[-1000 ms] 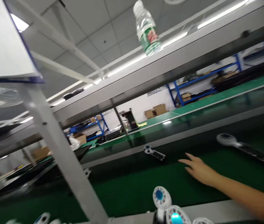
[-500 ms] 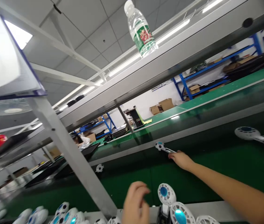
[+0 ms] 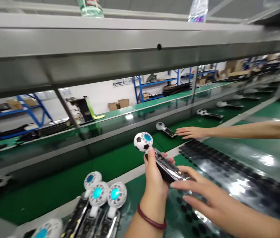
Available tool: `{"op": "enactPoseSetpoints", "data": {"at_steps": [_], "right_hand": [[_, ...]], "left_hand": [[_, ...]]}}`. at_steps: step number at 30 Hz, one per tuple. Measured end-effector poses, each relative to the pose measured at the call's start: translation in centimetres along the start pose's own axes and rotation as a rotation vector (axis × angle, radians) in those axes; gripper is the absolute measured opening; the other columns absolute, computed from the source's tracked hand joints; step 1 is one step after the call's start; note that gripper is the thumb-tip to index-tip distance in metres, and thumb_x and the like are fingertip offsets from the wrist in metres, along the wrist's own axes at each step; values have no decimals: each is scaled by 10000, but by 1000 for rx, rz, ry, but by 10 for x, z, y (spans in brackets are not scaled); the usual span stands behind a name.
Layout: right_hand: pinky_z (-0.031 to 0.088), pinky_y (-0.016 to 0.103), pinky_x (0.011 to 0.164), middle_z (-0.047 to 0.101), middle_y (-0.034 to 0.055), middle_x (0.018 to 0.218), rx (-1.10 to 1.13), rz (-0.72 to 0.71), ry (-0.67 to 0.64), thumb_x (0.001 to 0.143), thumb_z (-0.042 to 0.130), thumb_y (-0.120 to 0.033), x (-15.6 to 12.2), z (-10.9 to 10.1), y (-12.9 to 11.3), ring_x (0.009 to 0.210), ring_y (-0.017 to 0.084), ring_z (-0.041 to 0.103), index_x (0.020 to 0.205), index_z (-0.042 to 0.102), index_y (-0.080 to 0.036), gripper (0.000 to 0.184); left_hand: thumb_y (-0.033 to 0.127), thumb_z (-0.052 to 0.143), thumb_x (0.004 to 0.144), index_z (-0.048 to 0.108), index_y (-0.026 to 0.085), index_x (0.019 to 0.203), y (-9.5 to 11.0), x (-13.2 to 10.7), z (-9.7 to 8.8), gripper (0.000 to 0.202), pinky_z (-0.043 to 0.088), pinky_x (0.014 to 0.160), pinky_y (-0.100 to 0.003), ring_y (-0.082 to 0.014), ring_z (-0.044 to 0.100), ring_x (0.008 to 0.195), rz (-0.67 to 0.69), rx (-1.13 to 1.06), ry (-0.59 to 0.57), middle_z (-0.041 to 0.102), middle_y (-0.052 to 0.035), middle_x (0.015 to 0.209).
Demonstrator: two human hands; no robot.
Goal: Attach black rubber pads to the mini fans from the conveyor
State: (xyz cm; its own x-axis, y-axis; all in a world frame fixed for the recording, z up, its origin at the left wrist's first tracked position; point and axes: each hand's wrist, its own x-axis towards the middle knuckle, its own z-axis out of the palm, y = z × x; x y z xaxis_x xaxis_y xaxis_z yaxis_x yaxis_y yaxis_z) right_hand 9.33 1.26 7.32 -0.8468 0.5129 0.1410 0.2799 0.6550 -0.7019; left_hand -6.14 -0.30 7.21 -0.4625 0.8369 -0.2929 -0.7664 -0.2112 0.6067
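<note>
One football-headed fan sits over a black blister tray: left hand clamps the handle, right hand alongside at its far end. That glossy handle could slip if the grip eases, dropping it onto the tray, chipping the head.

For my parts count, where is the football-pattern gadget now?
The football-pattern gadget is in the centre of the head view, held in the left hand, right of three blue-topped gadgets.
</note>
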Motion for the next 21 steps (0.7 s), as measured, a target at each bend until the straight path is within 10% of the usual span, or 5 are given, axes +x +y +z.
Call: {"op": "enactPoseSetpoints", "data": {"at_steps": [4,8,21], "right_hand": [[441,350,884,530,57,1146,-28,207,49,866,405,-296,-17,-27,44,1004,202,538,1158,484,-285,303],[418,312,894,573,46,1073,-131,168,-44,769,508,-166,1,-12,74,980,199,548,982,615,-235,248],[411,334,777,589,52,902,-176,342,-30,670,503,-64,20,29,81,937,239,501,768,587,-197,185]], "left_hand": [[500,570,754,511,186,857,-28,19,-2,335,519,654,-332,-176,638,668,-58,-36,31,587,-24,710],[443,519,808,553,149,909,-40,39,-18,313,533,631,-375,-209,646,715,-136,3,-12,643,-86,878],[460,519,798,581,140,786,-69,50,-37,326,537,637,-369,-184,634,568,-9,177,62,664,-67,650]]}}
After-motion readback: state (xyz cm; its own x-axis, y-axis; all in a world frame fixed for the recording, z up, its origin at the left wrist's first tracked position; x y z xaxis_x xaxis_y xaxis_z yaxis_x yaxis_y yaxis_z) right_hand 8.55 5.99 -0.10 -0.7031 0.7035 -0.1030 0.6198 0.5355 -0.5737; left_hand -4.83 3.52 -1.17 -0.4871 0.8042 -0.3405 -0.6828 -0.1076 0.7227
